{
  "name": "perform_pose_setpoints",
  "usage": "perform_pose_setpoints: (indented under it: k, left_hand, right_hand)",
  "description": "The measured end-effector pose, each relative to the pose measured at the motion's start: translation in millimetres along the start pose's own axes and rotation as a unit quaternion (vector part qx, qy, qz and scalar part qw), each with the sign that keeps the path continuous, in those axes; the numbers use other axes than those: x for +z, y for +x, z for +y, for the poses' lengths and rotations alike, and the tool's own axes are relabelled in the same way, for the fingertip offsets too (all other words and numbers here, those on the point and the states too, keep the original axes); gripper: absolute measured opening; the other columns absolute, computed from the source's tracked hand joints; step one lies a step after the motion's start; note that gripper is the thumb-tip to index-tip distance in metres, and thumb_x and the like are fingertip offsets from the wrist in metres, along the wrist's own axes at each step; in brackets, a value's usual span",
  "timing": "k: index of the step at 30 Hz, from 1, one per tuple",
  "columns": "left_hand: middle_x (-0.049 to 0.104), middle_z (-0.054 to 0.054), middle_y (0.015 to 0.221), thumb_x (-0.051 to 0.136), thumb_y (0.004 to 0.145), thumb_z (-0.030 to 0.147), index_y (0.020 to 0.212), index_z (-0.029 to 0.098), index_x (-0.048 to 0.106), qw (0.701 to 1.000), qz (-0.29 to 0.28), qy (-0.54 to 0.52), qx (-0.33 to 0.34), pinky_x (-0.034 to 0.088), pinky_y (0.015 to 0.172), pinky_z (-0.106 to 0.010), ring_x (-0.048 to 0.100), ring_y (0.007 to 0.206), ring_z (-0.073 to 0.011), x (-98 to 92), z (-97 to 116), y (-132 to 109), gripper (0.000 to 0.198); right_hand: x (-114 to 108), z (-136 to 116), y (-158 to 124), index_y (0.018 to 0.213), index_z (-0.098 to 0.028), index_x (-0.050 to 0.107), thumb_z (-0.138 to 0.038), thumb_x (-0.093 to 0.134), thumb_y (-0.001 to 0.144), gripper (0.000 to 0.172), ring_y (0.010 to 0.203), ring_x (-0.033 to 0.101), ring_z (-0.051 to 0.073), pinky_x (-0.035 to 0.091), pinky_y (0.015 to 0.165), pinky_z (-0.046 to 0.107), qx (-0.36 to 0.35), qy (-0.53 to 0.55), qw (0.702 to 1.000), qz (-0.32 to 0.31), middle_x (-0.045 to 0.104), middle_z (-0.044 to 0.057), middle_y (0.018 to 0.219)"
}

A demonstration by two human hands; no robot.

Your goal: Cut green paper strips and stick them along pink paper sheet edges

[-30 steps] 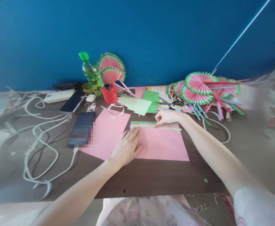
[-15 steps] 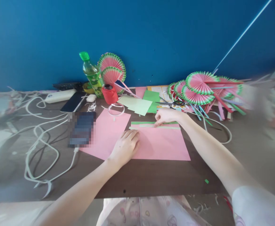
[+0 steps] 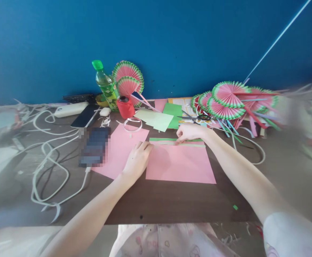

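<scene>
Right hand (image 3: 189, 132) curled, fingertips down on the pale strip along the far edge of a pink paper sheet (image 3: 181, 164); green border (image 3: 159, 139) just beyond. Left hand (image 3: 137, 157) at that sheet's left edge, fingers by the strip's end, over a second pink sheet (image 3: 113, 153). Beyond right hand: scissors (image 3: 204, 117), pleated watermelon-coloured paper fans (image 3: 228, 93). Left of left hand: blurred-out phone (image 3: 95, 146). Beyond it: red spool (image 3: 125, 108), green-capped bottle (image 3: 106, 85).

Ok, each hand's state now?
Left hand: bent, by green-edged pink paper sheet; grip unclear.
Right hand: curled, at narrow pale-green paper strip; grip unclear.
</scene>
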State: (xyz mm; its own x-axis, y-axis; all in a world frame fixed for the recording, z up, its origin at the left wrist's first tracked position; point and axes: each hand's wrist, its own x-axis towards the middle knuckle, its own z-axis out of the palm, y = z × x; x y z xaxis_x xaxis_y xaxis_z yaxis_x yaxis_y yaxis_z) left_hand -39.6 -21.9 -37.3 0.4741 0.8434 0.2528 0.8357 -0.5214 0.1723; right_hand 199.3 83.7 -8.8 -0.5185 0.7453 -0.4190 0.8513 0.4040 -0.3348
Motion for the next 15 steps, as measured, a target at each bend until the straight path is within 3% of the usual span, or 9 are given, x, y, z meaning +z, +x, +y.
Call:
perform_pose_setpoints:
  k: [10,15]
  left_hand:
    - [0.057,-0.007,0.088,0.038,0.088,0.015,0.086,0.016,0.054,0.999,-0.021,-0.012,-0.021,0.047,0.072,-0.032,0.052,0.082,-0.0189,-8.9,-0.2,5.5,0.015]
    - [0.056,-0.008,0.088,0.037,0.087,0.011,0.088,0.015,0.053,0.997,-0.055,0.059,0.02,0.046,0.069,-0.032,0.052,0.081,-0.0196,-9.1,-1.2,6.7,0.017]
  right_hand:
    - [-2.2,-4.0,-2.7,0.051,-0.019,0.054,-0.068,0.058,0.057,0.05,0.047,0.041,0.011,0.025,0.047,0.026,0.006,-0.004,1.0,0.001,0.048,-0.001,0.048]
    - [-4.1,-7.2,-5.3,0.05,-0.019,0.052,-0.063,0.061,0.057,0.046,0.043,0.038,0.009,0.024,0.046,0.025,0.014,0.003,1.0,-0.004,0.044,-0.002,0.044]
